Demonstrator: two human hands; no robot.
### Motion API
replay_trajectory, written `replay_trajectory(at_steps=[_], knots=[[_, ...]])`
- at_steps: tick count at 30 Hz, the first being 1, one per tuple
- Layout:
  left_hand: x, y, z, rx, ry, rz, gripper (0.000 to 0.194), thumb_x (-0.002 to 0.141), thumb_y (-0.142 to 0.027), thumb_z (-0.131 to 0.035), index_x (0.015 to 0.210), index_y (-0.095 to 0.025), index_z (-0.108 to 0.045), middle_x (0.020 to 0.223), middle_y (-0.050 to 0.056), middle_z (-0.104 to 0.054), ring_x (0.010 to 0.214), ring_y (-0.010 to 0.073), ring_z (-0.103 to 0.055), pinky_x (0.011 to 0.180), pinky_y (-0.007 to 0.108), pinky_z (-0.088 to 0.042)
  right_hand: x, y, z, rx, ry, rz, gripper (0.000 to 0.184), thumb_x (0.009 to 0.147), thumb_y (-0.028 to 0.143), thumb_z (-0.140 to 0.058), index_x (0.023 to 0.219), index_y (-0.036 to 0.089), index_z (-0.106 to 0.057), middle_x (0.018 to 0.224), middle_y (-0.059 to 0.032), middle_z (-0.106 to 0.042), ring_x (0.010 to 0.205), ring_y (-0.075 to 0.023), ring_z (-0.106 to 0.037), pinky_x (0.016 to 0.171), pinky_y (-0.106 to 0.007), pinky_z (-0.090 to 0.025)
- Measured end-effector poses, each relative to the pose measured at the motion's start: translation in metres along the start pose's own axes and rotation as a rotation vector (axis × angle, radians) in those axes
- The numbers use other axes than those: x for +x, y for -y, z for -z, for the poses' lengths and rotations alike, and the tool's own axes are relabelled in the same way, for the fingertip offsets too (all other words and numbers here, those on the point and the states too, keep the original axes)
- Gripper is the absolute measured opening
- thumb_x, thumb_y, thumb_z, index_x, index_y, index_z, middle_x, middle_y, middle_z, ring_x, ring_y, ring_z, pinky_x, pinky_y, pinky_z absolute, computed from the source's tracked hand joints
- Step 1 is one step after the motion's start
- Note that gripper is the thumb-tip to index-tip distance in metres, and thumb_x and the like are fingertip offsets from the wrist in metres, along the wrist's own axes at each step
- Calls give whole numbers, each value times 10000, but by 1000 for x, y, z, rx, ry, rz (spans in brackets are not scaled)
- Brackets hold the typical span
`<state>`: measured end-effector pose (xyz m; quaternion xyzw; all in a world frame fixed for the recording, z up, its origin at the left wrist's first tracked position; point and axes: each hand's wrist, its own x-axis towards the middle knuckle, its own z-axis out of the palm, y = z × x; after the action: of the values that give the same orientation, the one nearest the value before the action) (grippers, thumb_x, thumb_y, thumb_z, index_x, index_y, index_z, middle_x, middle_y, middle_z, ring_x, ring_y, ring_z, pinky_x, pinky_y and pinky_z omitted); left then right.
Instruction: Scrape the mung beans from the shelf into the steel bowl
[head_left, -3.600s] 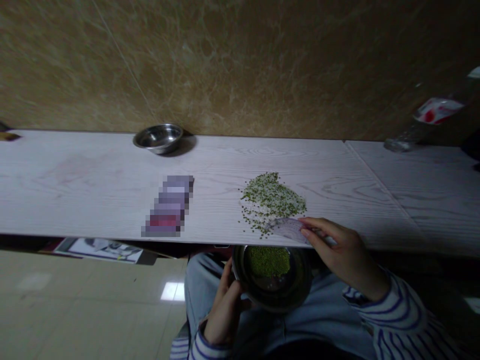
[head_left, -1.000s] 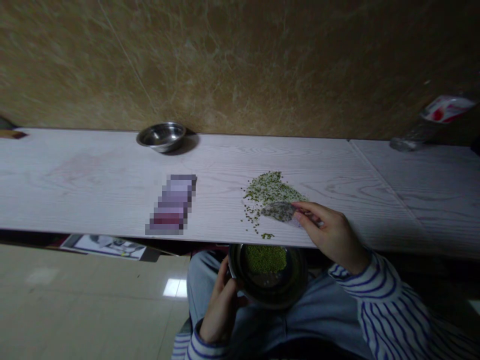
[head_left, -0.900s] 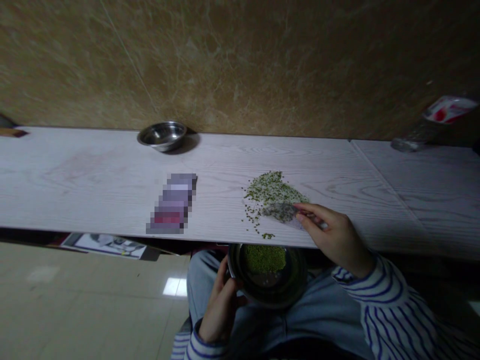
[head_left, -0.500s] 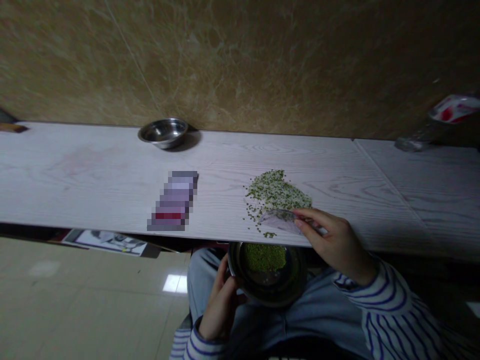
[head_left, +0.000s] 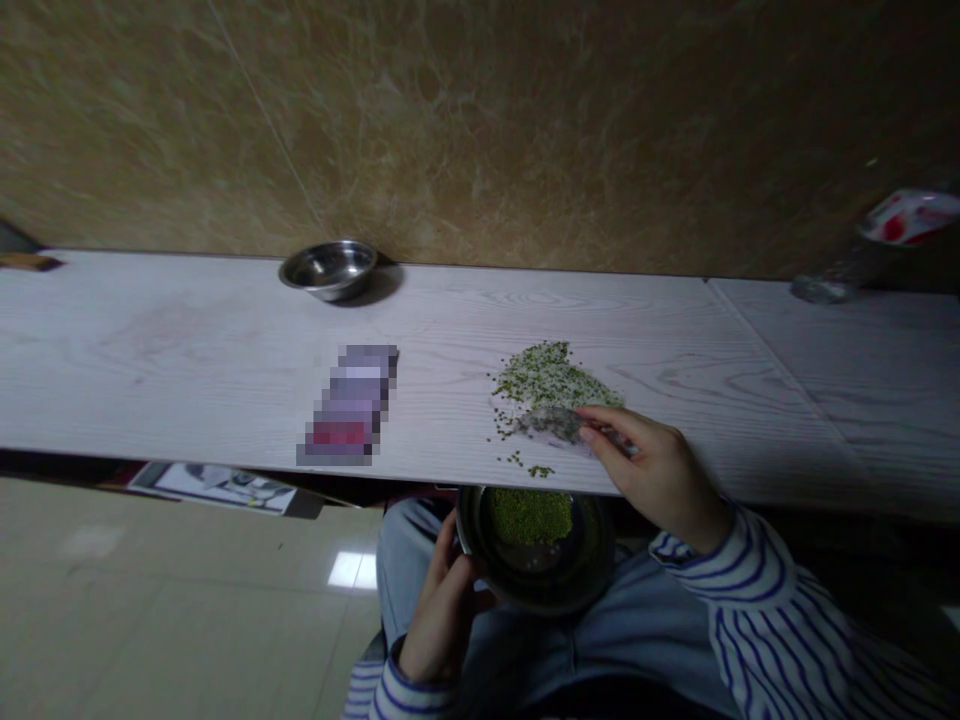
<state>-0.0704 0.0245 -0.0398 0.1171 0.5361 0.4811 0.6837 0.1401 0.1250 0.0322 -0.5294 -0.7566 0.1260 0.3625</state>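
My left hand (head_left: pixel 444 610) is closed on the rim of a metal bowl (head_left: pixel 589 585), held above my lap just below the table edge. Green mung beans (head_left: pixel 531 515) lie in the bowl. On the table, a spread-out heap of mung beans mixed with white grains, likely rice (head_left: pixel 544 378), has a few loose beans around it. My right hand (head_left: pixel 652 465) pinches a thin, see-through plastic piece (head_left: pixel 551 425) with a curved edge. This piece is at the near side of the heap; its exact kind is unclear.
A small steel bowl (head_left: pixel 328 270) stands near the wall. Left of the heap lies a phone-shaped item (head_left: pixel 349 405), blurred out. A clear bottle (head_left: pixel 862 250) with a red and white label is at far right. Papers (head_left: pixel 217 487) sit on a shelf under the table.
My right hand has moved a little left and away from me, bringing the plastic piece closer over the heap's near edge. My left hand and its bowl stay put.
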Motion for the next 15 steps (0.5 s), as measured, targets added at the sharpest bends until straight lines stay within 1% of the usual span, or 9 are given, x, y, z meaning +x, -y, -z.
replay_trajectory(at_steps=[5,9,12,14,15], knots=[[-1,-2,-1,16,-10,-6,713,664,-231,-625,1352,-240,-440,1018,66,-652,732,186,-561,547,283,-477,3,-11,5,-25,-48,-29,229,856,219,-581,1044,179,-705,930,-66,-753,794,-188,-703,723,-298,-581],[-2,-6,-2,-1,-11,-2,731,664,-229,-625,1365,-246,-419,1082,75,-643,760,193,-565,549,287,-474,4,-14,7,2,-53,-54,245,856,249,-585,1057,174,-702,912,-71,-751,779,-192,-700,700,-301,-581],[-3,-8,-2,0,-25,0,749,658,-216,-617,1377,-241,-407,979,55,-647,735,188,-539,556,295,-476,9,-11,8,45,-52,-70,269,849,255,-594,1088,184,-694,894,-65,-750,763,-190,-697,687,-304,-581],[-3,-8,-2,-5,-32,-4,736,656,-215,-617,1365,-242,-424,907,34,-634,727,182,-527,562,292,-478,19,-5,8,78,-49,-63,272,841,251,-603,1092,195,-691,906,-62,-748,769,-187,-695,700,-310,-578],[-3,-9,-3,-7,-34,-6,725,658,-221,-621,1358,-243,-433,902,30,-632,725,179,-526,560,288,-478,27,-1,8,95,-42,-58,256,837,251,-608,1071,197,-695,908,-61,-746,773,-185,-692,711,-313,-576]])
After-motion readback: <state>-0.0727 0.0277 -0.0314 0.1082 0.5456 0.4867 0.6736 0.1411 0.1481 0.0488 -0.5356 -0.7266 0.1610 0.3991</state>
